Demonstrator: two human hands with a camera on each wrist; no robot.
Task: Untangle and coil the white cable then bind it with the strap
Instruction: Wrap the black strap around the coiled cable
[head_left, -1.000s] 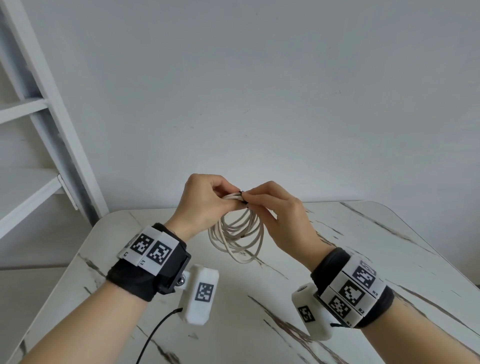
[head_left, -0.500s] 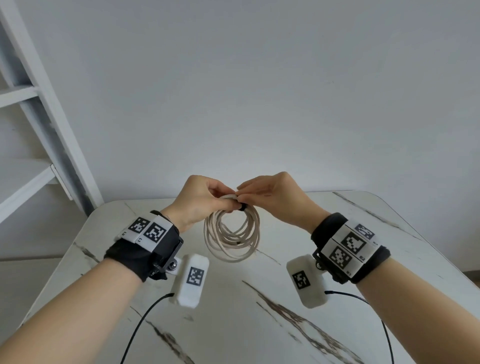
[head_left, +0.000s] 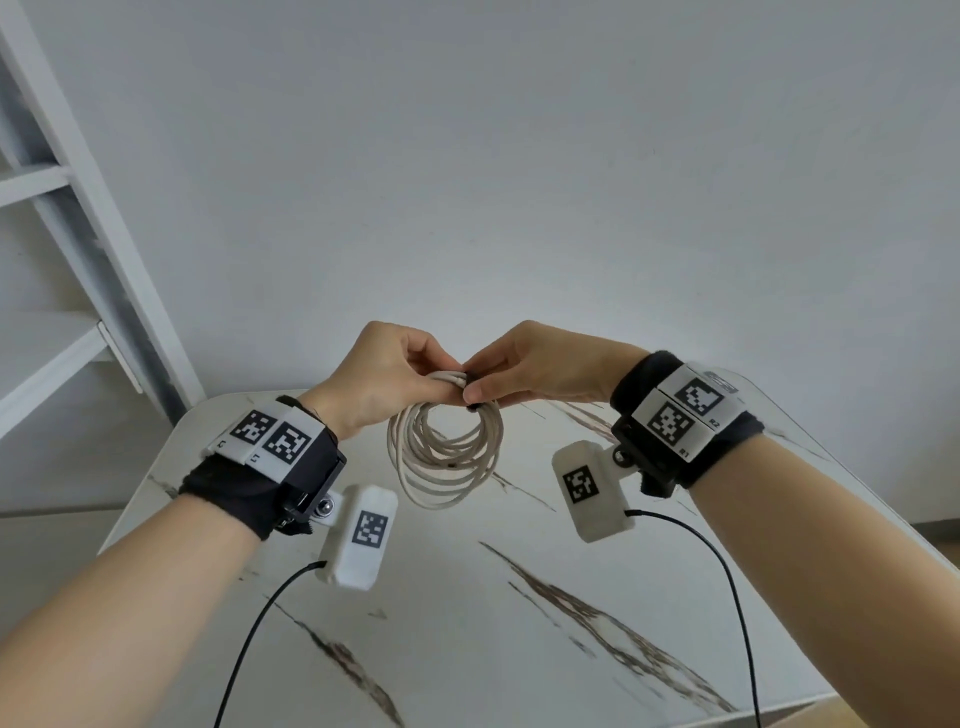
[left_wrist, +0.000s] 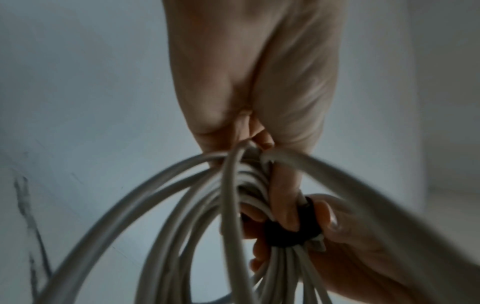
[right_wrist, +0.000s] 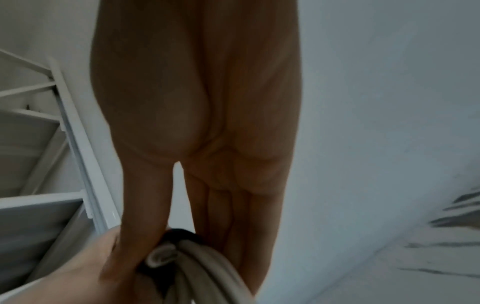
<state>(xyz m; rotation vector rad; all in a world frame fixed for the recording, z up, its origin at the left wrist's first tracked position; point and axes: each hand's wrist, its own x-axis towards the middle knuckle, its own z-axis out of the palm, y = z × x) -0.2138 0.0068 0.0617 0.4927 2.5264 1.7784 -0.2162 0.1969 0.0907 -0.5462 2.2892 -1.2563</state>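
The white cable (head_left: 447, 457) hangs as a round coil of several loops in the air above the table. My left hand (head_left: 395, 379) grips the top of the coil, fingers curled round the bunched loops (left_wrist: 249, 185). A black strap (left_wrist: 288, 234) is wrapped round the bundle just beside that grip. My right hand (head_left: 519, 371) pinches the strap (head_left: 471, 382) between thumb and fingers; the right wrist view shows the strap (right_wrist: 182, 234) dark behind the cable (right_wrist: 197, 265). The strap's loose end is hidden by fingers.
A white marble-patterned table (head_left: 519, 623) with dark veins lies under the hands, its far edge near a plain white wall. A white shelf frame (head_left: 78, 249) stands at the left. Thin black wrist-camera leads (head_left: 727, 582) hang from both wrists.
Both hands rose slightly with the coil. My right wrist turned from below the coil up to its right side, still pinching the strap. The coil has stayed bunched under my left hand.
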